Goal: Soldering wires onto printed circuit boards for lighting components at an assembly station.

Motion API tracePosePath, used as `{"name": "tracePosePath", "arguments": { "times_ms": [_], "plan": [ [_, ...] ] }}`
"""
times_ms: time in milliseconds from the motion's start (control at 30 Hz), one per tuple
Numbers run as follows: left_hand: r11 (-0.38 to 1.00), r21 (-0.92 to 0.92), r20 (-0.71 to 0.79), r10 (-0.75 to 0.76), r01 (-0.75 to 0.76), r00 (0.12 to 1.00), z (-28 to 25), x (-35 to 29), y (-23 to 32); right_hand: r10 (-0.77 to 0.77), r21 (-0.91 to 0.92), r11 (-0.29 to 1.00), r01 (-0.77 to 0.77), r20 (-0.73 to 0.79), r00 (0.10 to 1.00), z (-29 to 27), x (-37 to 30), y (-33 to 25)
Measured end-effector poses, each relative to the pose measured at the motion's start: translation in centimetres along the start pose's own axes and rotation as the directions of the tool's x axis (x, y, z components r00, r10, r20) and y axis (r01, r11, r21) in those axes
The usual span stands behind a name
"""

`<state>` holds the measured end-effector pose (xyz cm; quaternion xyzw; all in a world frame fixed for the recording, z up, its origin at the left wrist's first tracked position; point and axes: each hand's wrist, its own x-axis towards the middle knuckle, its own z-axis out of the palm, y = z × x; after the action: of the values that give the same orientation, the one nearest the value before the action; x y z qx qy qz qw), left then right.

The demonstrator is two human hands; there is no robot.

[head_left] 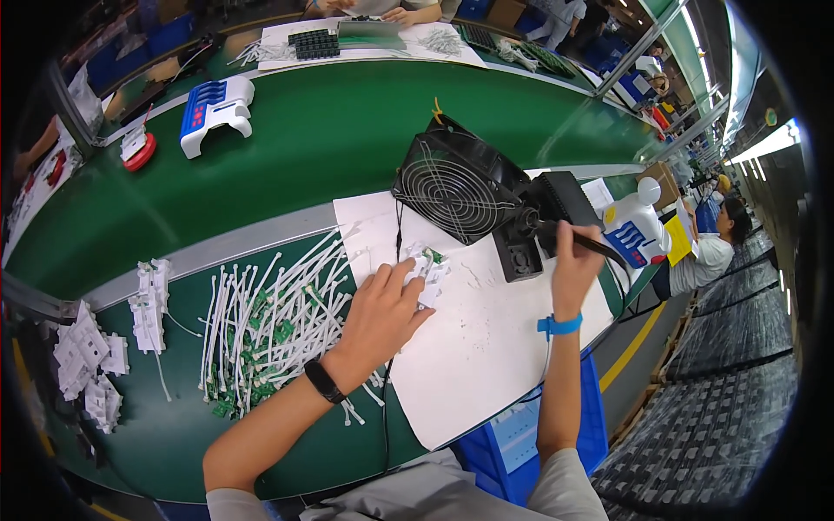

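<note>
My left hand, with a dark band on its wrist, has its fingers closed on a white plastic part that carries a small green circuit board. The part rests on a white sheet. In my right hand, a blue strap at the wrist, is the black handle of a soldering iron. Its front end points left into a black soldering stand; the tip itself is hidden there. Close behind both hands stands a black fan with a round wire guard.
White cables with green boards lie heaped left of my left arm. Further left are white plastic parts. A white bottle stands at the right, a blue crate below the table edge. A white-and-blue housing sits on the green belt.
</note>
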<state>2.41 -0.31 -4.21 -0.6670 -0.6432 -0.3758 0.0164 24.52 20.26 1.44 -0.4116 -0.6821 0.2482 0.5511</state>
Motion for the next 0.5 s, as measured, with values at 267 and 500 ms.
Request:
{"name": "tracePosePath", "arguments": {
  "times_ms": [267, 500],
  "plan": [
    [1.0, 0.014, -0.026, 0.008, -0.008, 1.0, 0.3, -0.5, 0.0, 0.045, -0.062, 0.997, -0.036, 0.149, 0.988, 1.7, -0.3, 1.5],
    [0.997, 0.071, -0.054, 0.025, -0.021, 0.998, 0.4, -0.4, -0.1, 0.12, -0.029, 0.993, -0.118, 0.101, 0.988, 0.2, -4.0, 3.1]
  ]
}}
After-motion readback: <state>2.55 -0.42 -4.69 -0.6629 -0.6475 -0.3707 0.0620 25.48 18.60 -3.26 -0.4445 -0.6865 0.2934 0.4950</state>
